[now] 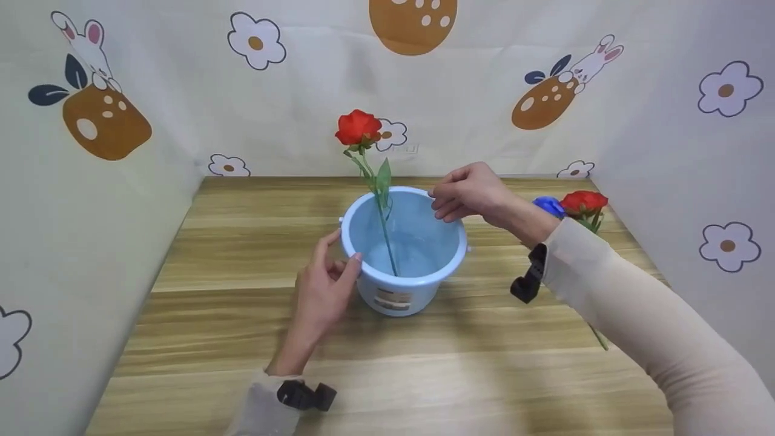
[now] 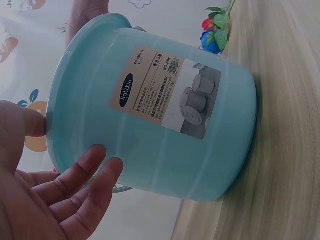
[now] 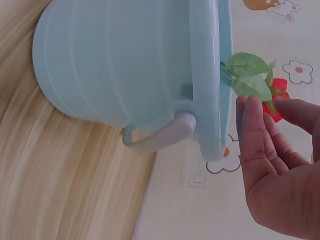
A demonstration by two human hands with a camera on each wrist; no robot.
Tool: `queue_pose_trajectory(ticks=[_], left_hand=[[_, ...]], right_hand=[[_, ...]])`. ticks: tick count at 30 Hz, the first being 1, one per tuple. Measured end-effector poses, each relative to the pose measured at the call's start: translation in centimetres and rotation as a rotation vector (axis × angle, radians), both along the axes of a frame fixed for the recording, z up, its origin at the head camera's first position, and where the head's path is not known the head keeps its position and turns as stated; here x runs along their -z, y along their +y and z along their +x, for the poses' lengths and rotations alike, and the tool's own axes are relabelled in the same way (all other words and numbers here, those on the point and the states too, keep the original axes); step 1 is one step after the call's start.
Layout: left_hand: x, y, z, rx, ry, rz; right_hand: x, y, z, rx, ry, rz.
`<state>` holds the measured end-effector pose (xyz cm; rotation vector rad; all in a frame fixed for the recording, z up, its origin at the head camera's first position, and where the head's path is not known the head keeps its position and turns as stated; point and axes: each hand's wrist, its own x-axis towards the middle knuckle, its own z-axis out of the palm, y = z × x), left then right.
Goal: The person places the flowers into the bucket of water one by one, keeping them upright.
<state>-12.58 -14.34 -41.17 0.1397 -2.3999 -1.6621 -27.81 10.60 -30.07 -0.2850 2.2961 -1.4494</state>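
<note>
A light blue bucket (image 1: 404, 282) stands upright on the wooden table, a label (image 2: 165, 92) on its side. One red rose (image 1: 358, 128) with a green stem leans inside it, its bloom well above the rim. My left hand (image 1: 324, 284) holds the bucket at its left front rim, thumb at the edge and fingers along the outer wall. Over the right back rim, my right hand (image 1: 469, 192) has loosely bent fingers with nothing between them. In the right wrist view those fingertips overlap the rose's leaves (image 3: 247, 75).
Another red rose (image 1: 584, 201) and a blue rose (image 1: 548, 206) lie on the table at the right, partly hidden by the right forearm. The bucket's handle (image 3: 160, 137) hangs down outside. Patterned cloth walls (image 1: 315, 91) enclose the table's back and sides.
</note>
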Motion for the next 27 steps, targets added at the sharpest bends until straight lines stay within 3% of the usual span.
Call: queue_pose_trajectory(ticks=[11,27], left_hand=[[-0.1,-0.1,0.0,0.002,-0.032,0.000],[-0.2,0.0,0.1,-0.021,0.008,-0.037]], right_hand=[[0.2,3.0,-0.3,0.039,-0.044,-0.071],[1.1,6.8,-0.3,0.098,-0.087,-0.092]])
